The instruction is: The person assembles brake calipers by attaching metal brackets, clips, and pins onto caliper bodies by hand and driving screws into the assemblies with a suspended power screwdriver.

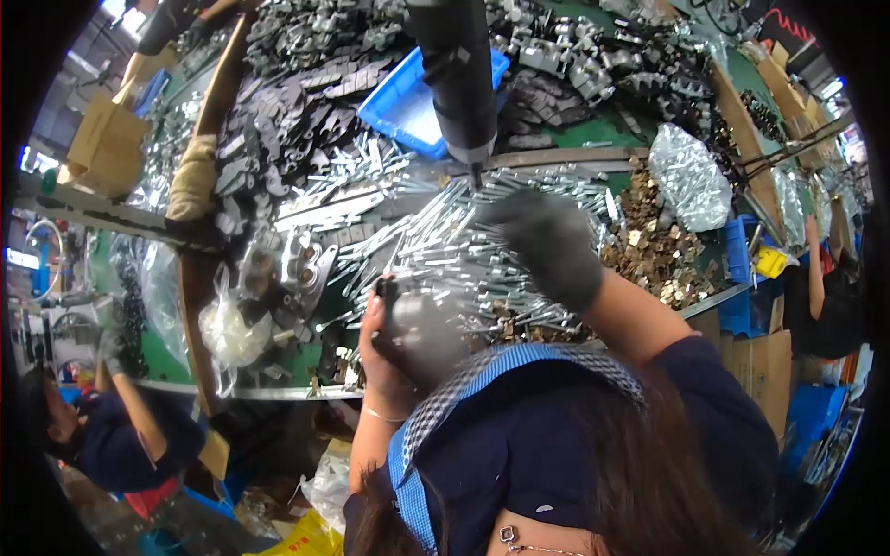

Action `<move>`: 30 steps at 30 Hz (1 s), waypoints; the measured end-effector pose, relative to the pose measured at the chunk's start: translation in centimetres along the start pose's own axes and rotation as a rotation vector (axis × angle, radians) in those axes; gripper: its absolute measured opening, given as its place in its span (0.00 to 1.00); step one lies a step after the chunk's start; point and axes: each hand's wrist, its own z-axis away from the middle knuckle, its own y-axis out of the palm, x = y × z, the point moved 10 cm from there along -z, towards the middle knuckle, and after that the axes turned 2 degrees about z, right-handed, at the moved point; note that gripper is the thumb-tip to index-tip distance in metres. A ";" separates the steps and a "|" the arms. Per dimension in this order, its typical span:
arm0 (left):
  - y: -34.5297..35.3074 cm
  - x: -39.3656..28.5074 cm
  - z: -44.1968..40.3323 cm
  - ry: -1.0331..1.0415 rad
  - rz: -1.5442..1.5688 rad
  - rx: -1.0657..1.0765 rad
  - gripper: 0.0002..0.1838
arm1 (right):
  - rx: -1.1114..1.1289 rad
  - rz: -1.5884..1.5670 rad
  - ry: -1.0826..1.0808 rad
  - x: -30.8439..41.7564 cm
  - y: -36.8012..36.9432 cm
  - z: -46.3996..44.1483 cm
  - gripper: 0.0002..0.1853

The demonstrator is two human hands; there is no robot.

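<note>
My left hand, bare-fingered with a bracelet at the wrist, is wrapped round a grey metal casting low over the front of the bench. Motion blurs the casting, so its exact kind cannot be made out. My right hand wears a dark grey glove and hovers over a heap of long silver bolts. Its fingers are smeared, and whether they hold anything is unclear. Just above and left of that glove, the tip of a black hanging power driver points down at the bolts.
A blue tray stands behind the driver. Dark flat plates lie left; metal castings fill the back. Small brass-coloured clips and a clear plastic bag lie right. A white bag sits left. Co-workers flank the bench.
</note>
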 end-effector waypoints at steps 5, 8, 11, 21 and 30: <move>2.3 -1.5 -1.5 0.031 0.183 0.162 0.27 | -0.458 0.164 0.074 -1.3 -10.9 -4.4 0.20; 4.7 0.1 -1.6 -0.064 0.191 0.222 0.27 | 0.040 -0.444 0.492 -6.6 -1.8 -9.2 0.32; 5.3 1.6 -0.1 -0.176 0.196 0.212 0.27 | -0.077 -0.597 0.359 -4.8 -0.7 -10.8 0.30; 8.1 3.4 2.2 -0.398 0.567 0.537 0.26 | -0.255 -1.344 0.191 2.8 0.0 -10.8 0.29; 5.6 5.4 1.5 -0.426 0.443 0.453 0.25 | -0.376 -1.251 0.008 2.2 1.6 -11.3 0.31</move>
